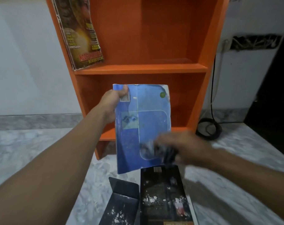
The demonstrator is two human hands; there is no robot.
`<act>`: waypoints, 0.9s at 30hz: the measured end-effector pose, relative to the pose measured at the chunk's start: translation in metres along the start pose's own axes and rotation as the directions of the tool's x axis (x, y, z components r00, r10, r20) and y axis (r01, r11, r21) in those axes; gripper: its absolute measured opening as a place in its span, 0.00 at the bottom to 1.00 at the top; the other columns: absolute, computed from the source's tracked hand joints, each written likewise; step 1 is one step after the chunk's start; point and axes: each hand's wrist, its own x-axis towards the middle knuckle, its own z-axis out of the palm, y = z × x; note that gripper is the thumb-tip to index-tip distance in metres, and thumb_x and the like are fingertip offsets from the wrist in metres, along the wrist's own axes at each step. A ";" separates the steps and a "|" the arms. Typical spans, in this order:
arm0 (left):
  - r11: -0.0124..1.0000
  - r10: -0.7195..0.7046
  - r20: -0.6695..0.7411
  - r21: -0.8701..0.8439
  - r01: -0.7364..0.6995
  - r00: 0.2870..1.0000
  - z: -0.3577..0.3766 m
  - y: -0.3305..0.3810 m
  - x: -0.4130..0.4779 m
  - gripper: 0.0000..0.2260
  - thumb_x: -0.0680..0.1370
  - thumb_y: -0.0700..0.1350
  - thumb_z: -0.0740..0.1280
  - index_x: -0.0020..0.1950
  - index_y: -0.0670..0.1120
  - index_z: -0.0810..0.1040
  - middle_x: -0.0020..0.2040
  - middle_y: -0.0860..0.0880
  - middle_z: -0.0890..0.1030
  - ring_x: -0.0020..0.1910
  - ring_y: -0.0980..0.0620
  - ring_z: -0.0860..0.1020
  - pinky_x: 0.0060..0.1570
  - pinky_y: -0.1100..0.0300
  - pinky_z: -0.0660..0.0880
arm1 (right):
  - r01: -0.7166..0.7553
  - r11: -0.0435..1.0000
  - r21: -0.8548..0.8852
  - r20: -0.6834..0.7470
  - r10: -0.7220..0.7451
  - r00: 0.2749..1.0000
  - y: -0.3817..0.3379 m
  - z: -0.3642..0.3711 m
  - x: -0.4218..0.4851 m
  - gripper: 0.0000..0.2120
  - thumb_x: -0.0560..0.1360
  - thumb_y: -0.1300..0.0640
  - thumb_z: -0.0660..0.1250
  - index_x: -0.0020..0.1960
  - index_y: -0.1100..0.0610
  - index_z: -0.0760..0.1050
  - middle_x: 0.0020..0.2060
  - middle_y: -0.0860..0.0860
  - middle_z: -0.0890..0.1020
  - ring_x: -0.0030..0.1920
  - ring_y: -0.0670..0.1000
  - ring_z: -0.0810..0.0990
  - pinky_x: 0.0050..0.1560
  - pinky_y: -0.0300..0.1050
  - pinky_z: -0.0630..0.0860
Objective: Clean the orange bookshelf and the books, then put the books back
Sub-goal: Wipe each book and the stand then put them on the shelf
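The left hand grips 1 worn blue paperback book by its top left corner, thumb on the cover, upright before the orange wooden bookshelf. The blurred right hand curls round 1 dark crumpled cloth pressed to the cover's lower right. 1 glossy magazine leans in the upper compartment; 1 dark book and 1 dark folded cover lie on the grey marble floor.

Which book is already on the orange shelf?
The brown magazine, leaning at the left; the left hand holds the blue book, the black book lies on the floor.
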 end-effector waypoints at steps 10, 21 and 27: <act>0.996 -0.010 0.055 -0.083 0.014 0.998 0.010 0.020 -0.006 0.18 0.79 0.54 0.67 0.59 0.40 0.81 0.53 0.42 0.85 0.52 0.42 0.84 0.53 0.44 0.80 | -0.111 0.990 -0.085 -0.046 0.107 0.993 0.021 0.009 -0.006 0.28 0.74 0.66 0.67 0.71 0.49 0.71 0.70 0.58 0.71 0.71 0.59 0.70 0.66 0.61 0.71; 0.997 -0.065 0.125 -0.036 0.070 0.990 0.006 0.016 -0.012 0.24 0.78 0.58 0.65 0.63 0.39 0.78 0.56 0.41 0.84 0.53 0.41 0.83 0.53 0.46 0.80 | -0.170 0.977 0.127 -0.682 0.211 0.700 -0.008 -0.082 0.056 0.23 0.70 0.57 0.67 0.65 0.57 0.76 0.58 0.57 0.82 0.58 0.55 0.79 0.57 0.44 0.74; 0.994 0.006 0.113 -0.113 0.007 0.994 0.008 0.026 -0.012 0.24 0.79 0.57 0.65 0.64 0.39 0.77 0.57 0.40 0.83 0.57 0.39 0.82 0.60 0.39 0.76 | -0.013 0.993 -0.116 -0.165 -0.006 0.986 -0.048 0.032 0.034 0.36 0.70 0.74 0.65 0.73 0.51 0.68 0.77 0.58 0.60 0.76 0.66 0.55 0.71 0.68 0.61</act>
